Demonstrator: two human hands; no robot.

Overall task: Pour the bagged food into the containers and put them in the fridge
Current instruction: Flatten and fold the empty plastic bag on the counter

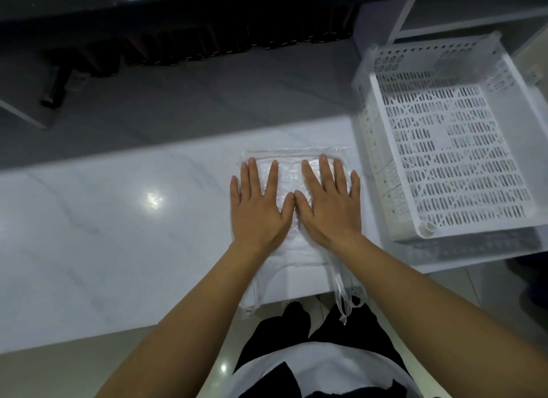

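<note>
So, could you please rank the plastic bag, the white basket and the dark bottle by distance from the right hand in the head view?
1. Plastic bag: directly under the right hand.
2. White basket: to its right.
3. Dark bottle: far left, past the counter.

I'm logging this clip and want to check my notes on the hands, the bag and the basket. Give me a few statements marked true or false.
1. Both hands, left hand and right hand, lie flat with straight fingers on the clear thin plastic carrier bag. True.
2. The bag bulges with food. False: it lies flattened on the white marble-look countertop.
3. The white perforated plastic basket sits on the person's right. True.
4. The basket is full of containers. False: nothing shows inside it.
5. The bag's handles hang over the counter's near edge. True.
</note>
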